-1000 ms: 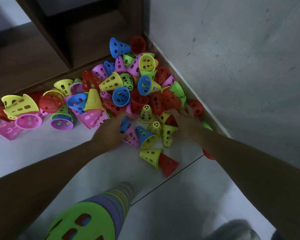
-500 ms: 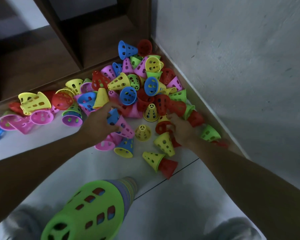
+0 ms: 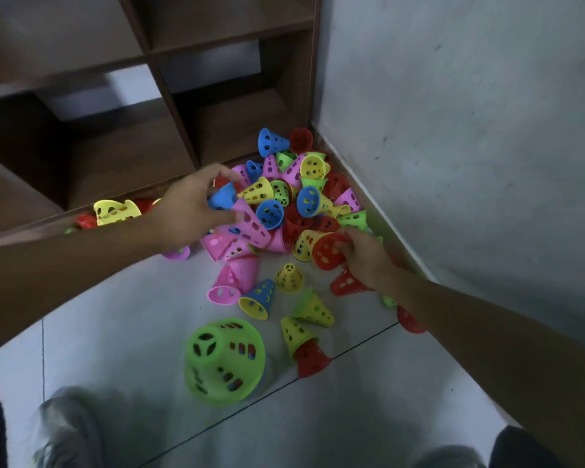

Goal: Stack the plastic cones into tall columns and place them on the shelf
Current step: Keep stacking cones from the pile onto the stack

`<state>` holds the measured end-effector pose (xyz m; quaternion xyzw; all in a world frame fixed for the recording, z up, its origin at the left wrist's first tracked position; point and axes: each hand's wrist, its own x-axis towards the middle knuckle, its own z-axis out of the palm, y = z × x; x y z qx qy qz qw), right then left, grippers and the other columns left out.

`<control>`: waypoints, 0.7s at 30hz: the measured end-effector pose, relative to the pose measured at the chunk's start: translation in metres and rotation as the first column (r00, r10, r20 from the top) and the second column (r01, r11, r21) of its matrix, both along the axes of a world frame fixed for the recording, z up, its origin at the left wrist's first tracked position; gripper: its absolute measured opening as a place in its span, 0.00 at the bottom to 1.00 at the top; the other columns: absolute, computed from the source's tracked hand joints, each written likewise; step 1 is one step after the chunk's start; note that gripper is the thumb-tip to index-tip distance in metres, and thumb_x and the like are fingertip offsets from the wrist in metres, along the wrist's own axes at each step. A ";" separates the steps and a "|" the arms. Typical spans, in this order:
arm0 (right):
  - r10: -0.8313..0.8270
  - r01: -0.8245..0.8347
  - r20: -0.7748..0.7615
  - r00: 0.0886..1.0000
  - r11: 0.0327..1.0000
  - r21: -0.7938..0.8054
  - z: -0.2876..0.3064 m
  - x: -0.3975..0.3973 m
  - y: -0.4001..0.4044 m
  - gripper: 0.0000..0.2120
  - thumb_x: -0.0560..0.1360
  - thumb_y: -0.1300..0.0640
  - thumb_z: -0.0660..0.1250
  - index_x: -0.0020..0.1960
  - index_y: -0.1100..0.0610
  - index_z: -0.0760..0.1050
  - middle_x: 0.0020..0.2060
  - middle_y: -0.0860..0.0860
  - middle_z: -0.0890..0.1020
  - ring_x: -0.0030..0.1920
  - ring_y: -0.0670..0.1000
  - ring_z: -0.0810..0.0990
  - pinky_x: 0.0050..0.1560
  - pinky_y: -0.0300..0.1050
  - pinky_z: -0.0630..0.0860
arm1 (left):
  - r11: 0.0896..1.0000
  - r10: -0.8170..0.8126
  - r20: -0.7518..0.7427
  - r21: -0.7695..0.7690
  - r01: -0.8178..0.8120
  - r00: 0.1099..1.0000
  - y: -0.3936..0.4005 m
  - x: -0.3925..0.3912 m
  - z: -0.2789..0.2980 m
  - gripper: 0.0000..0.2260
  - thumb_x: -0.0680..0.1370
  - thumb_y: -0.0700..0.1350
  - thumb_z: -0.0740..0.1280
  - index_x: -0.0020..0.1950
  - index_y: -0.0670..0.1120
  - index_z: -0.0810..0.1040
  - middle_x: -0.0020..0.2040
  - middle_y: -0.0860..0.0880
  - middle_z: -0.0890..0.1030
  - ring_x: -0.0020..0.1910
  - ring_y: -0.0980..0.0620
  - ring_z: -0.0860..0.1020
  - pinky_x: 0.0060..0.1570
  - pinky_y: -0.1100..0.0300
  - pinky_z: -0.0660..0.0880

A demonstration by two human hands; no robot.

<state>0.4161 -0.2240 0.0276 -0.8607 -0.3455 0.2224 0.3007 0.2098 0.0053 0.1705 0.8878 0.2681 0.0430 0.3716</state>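
Observation:
A heap of coloured plastic cones (image 3: 304,184) lies on the floor in the corner between the wooden shelf (image 3: 169,106) and the wall. My left hand (image 3: 193,207) grips a short nested stack with a blue cone (image 3: 223,197) at one end and pink cones (image 3: 250,224) at the other, lifted over the heap. My right hand (image 3: 365,255) holds a red cone (image 3: 328,253) at the heap's right edge. A stacked column topped by a green cone (image 3: 223,359) stands on the floor close to me.
Loose cones lie on the white tiles in front of the heap: pink (image 3: 227,285), blue and yellow (image 3: 260,298), yellow (image 3: 289,278), a yellow-red pair (image 3: 301,342). The grey wall (image 3: 470,146) closes the right side. My shoes (image 3: 68,430) show at the bottom.
My left hand has lifted the blue and pink cones up and back toward the shelf. My right hand has taken hold of a red cone. The view tilted up, showing more shelf.

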 end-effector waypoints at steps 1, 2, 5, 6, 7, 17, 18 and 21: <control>0.001 -0.001 0.004 1.000 1.000 0.018 0.012 -0.003 0.002 0.11 0.83 0.59 0.62 0.63 0.59 0.76 0.54 0.53 0.82 0.56 0.53 0.79 0.52 0.38 0.69 | 1.000 -0.010 0.019 0.000 0.010 1.000 0.000 -0.003 0.014 0.23 0.72 0.45 0.78 0.65 0.53 0.75 0.62 0.54 0.79 0.59 0.53 0.80 0.55 0.49 0.82; 0.000 -0.001 0.018 1.000 0.999 0.041 0.026 -0.006 0.004 0.12 0.83 0.57 0.62 0.65 0.58 0.76 0.52 0.52 0.82 0.53 0.51 0.79 0.52 0.38 0.69 | 1.000 -0.018 0.034 -0.004 0.019 0.999 -0.001 -0.005 0.027 0.23 0.73 0.44 0.78 0.65 0.53 0.75 0.63 0.54 0.79 0.60 0.54 0.80 0.56 0.50 0.82; 0.017 -0.023 0.036 0.999 0.983 0.181 0.072 -0.017 0.012 0.11 0.83 0.56 0.63 0.63 0.56 0.76 0.42 0.49 0.82 0.37 0.41 0.81 0.45 0.38 0.77 | 0.999 -0.036 0.030 0.027 0.035 0.999 -0.004 -0.015 0.067 0.25 0.73 0.43 0.77 0.67 0.55 0.75 0.66 0.55 0.77 0.64 0.55 0.76 0.59 0.53 0.80; 0.024 -0.027 0.019 1.000 0.976 0.216 0.090 -0.022 0.015 0.08 0.83 0.56 0.64 0.61 0.54 0.76 0.38 0.49 0.82 0.32 0.40 0.80 0.39 0.36 0.77 | 0.999 -0.035 0.028 0.042 0.034 0.999 -0.007 -0.017 0.080 0.25 0.73 0.43 0.77 0.67 0.55 0.74 0.67 0.55 0.76 0.64 0.56 0.76 0.58 0.55 0.80; 0.036 -0.034 -0.002 0.999 0.966 0.255 0.106 -0.026 0.017 0.05 0.83 0.57 0.64 0.57 0.52 0.76 0.34 0.51 0.82 0.29 0.41 0.80 0.35 0.36 0.76 | 0.998 -0.027 0.030 0.051 0.026 0.999 -0.009 -0.020 0.093 0.25 0.74 0.43 0.77 0.68 0.55 0.74 0.68 0.55 0.75 0.63 0.57 0.75 0.54 0.59 0.79; 0.030 0.063 -0.223 0.974 0.915 0.399 0.229 -0.091 -0.022 0.04 0.83 0.57 0.63 0.55 0.55 0.76 0.32 0.53 0.84 0.35 0.50 0.84 0.39 0.42 0.79 | 0.973 0.097 0.204 -0.224 -0.050 0.974 -0.047 -0.067 0.172 0.09 0.78 0.46 0.71 0.58 0.50 0.78 0.49 0.53 0.85 0.46 0.57 0.85 0.40 0.67 0.81; 0.030 0.069 -0.231 0.972 0.912 0.404 0.235 -0.095 -0.028 0.04 0.83 0.57 0.63 0.55 0.55 0.76 0.32 0.53 0.84 0.35 0.50 0.84 0.39 0.41 0.79 | 0.974 0.091 0.218 -0.224 -0.041 0.972 -0.051 -0.072 0.174 0.08 0.79 0.45 0.70 0.57 0.50 0.79 0.50 0.53 0.85 0.48 0.55 0.85 0.44 0.64 0.82; -0.003 0.103 -0.244 0.970 0.912 0.398 0.253 -0.108 -0.041 0.05 0.83 0.57 0.62 0.55 0.55 0.77 0.34 0.55 0.86 0.37 0.52 0.85 0.39 0.40 0.79 | 0.988 0.079 0.249 -0.152 -0.042 0.965 -0.059 -0.079 0.179 0.05 0.81 0.46 0.67 0.55 0.52 0.80 0.50 0.54 0.84 0.50 0.56 0.83 0.51 0.60 0.82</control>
